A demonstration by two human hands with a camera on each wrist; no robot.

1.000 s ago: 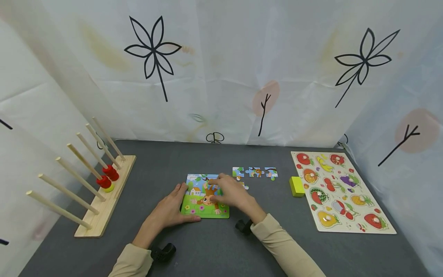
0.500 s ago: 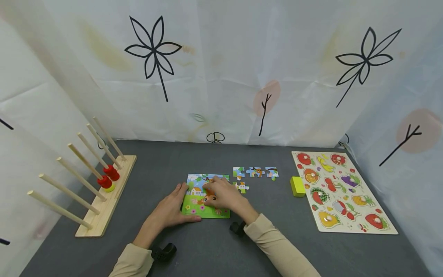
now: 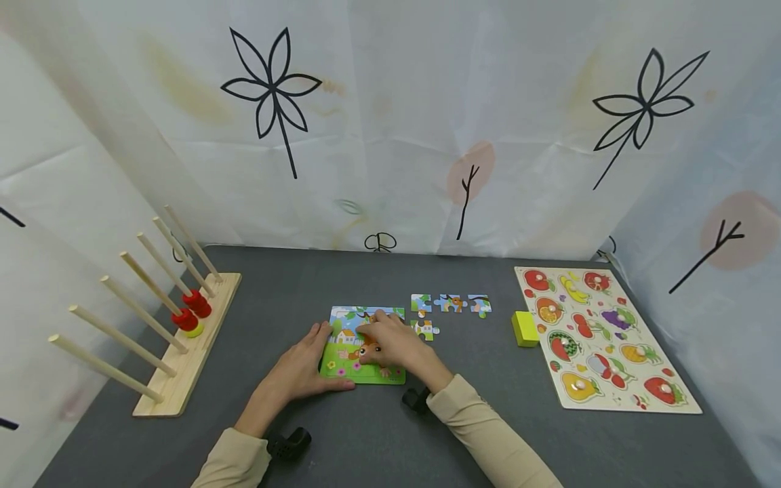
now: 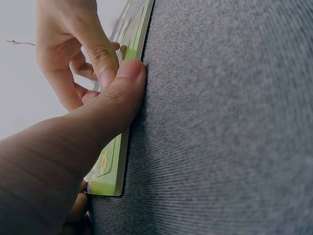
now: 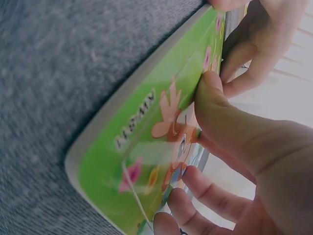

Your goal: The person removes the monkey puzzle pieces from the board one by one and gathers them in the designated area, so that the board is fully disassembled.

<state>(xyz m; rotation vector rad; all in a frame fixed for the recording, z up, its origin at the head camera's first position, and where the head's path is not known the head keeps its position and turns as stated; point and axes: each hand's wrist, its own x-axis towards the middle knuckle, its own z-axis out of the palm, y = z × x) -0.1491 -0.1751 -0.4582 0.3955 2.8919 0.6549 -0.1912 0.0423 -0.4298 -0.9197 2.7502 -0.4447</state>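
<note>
Picture puzzle, one: green-bordered puzzle board (image 3: pixel 350 371), printed with an orange-brown animal, a house and flowers; lying flat on the grey surface (image 3: pixel 366 440), between the fingers of both hands.

Left hand (image 3: pixel 295 369): fingers straight and close together along the board's left edge, thumb spread away from them and lying against the near edge.

Right hand (image 3: pixel 396 346): above the board; thumb and index finger set apart, tips on the printed picture, remaining fingers loosely bent. Lettering on the near border, below the right thumb, too blurred to read.

Loose puzzle pieces, four: one piece (image 3: pixel 424 330) just to the right of the right fingers; a row of three (image 3: pixel 451 303) farther off beyond it, on the same side.

Yellow block (image 3: pixel 525 329), one: well to the right of the right fingers, beside the left edge of the fruit board (image 3: pixel 601 352), a pale panel of printed fruits lying flat.

Wooden peg rack (image 3: pixel 204 339), one: well to the left of the left fingers; seven pegs leaning in view. Red rings (image 3: pixel 196 305) sit low on two pegs, with a yellow ring (image 3: pixel 194 331) beneath those on the nearer one.
</note>
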